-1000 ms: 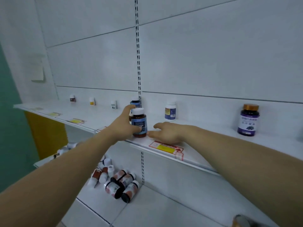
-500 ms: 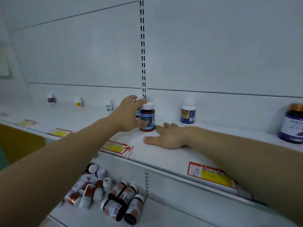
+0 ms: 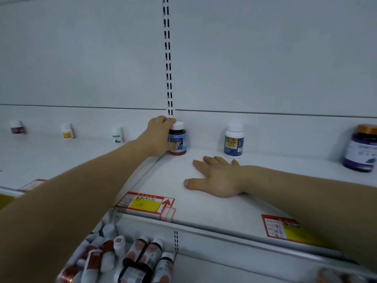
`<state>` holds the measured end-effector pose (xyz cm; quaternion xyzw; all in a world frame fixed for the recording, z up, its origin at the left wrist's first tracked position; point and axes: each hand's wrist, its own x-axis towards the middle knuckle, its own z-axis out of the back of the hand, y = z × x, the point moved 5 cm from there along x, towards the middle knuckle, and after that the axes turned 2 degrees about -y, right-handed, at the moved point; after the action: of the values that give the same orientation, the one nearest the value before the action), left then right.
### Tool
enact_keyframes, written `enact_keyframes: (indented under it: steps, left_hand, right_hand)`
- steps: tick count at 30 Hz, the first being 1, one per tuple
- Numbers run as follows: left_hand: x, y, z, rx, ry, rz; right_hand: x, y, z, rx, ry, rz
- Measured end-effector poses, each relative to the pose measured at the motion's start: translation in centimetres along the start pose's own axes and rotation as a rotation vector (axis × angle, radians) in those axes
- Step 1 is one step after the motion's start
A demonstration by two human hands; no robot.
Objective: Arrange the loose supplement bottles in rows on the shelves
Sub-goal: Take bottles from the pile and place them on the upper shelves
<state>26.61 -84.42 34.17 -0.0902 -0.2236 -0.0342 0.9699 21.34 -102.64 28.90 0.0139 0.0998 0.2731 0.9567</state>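
Amber bottle now pushed further back, against rear wall of upper shelf. Left hand grips it. Right hand flat, fingers spread, on shelf.

Upper shelf has bottles standing along the back from 9 to 3 o'clock: three tiny bottles, a brown bottle, a white bottle and a purple jar. Lower shelf, 7 o'clock: loose bottles in a heap.
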Motion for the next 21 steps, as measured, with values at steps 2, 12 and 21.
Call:
enact_keyframes:
  steps: [2, 12, 21]
  left_hand:
    - [0.2, 0.2, 0.0, 0.010, -0.025, -0.020]
    - [-0.3, 0.7, 0.4, -0.041, -0.031, 0.011]
    - [-11.7, 9.4, 8.2, -0.171, 0.111, 0.248]
  right_hand:
    - [0.0, 0.0, 0.0, 0.003, -0.001, -0.012]
    - [1.2, 1.4, 2.5, -0.007, -0.045, -0.049]
    - [4.7, 12.6, 10.5, 0.008, -0.418, 0.173]
